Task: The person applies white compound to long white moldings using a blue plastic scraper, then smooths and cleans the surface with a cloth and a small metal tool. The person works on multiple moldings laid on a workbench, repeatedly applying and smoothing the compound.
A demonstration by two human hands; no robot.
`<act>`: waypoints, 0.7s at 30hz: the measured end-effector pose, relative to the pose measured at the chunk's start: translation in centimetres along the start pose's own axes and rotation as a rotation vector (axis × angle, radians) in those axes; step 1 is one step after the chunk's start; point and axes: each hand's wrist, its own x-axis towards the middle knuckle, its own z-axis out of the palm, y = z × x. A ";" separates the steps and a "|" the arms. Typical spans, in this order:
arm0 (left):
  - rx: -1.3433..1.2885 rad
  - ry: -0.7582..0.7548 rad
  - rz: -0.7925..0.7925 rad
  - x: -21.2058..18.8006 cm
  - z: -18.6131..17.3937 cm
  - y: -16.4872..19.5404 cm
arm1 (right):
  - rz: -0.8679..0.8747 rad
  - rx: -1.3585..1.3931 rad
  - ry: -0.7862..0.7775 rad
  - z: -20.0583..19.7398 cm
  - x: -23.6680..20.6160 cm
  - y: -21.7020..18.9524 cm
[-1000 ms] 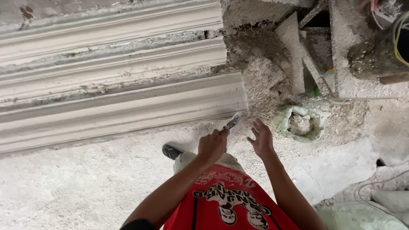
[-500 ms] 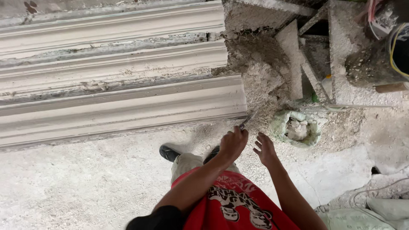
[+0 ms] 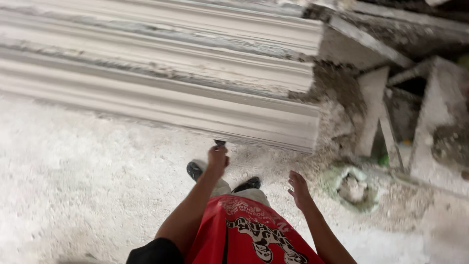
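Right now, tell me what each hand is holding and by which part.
The left hand is fisted around a small dark tool; only its tip shows above the fist, by the moulded plaster strip. The right hand is open, holding nothing.

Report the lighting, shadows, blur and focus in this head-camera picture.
Head view: soft, even daylight, no glare and no hard shadows, only dim shade under the stacked plaster mouldings. The left hand, shut on a small dark tool, and the open right hand are slightly motion-smeared. The dusty floor looks washed out and soft. The top right corner falls into dark shade.
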 end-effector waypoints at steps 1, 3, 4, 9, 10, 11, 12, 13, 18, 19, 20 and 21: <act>0.013 -0.031 -0.009 -0.3 -0.2 0.2 | 0.011 -0.070 -0.034 1.1 0.2 -0.5; 0.041 -0.097 -0.004 -2.1 -2.3 0.7 | 0.011 -0.209 -0.103 4.2 0.6 -2.2; 0.111 -0.161 0.002 -2.9 -3.9 1.7 | 0.007 -0.252 -0.126 5.7 0.6 -2.9; 0.365 -0.347 0.039 -6.6 -14.3 6.7 | 0.094 -0.252 -0.271 16.6 0.1 -4.2; 0.346 -0.299 0.010 -6.5 -16.6 7.6 | 0.134 -0.107 -0.246 19.7 0.0 -4.2; 0.328 -0.251 -0.016 -6.5 -19.2 8.1 | 0.173 0.039 -0.224 23.2 -0.1 -4.1; 0.308 -0.206 -0.044 -6.2 -22.0 8.2 | 0.215 0.186 -0.200 26.8 -0.1 -4.2; 0.255 -0.154 -0.021 -5.8 -25.3 8.1 | 0.254 0.336 -0.160 30.7 -0.2 -4.1; 0.002 0.116 -0.010 -2.2 -43.2 6.4 | 0.223 1.049 -0.043 48.5 -0.7 -5.6; 0.017 0.166 -0.010 -1.4 -47.4 7.0 | 0.183 1.234 0.063 50.8 -0.4 -6.3; 0.032 0.209 -0.033 -1.5 -51.3 7.2 | 0.128 1.414 -0.373 52.7 0.0 -7.2; -0.039 0.229 -0.018 -2.3 -55.1 6.7 | 0.056 1.347 0.020 53.6 -0.3 -7.2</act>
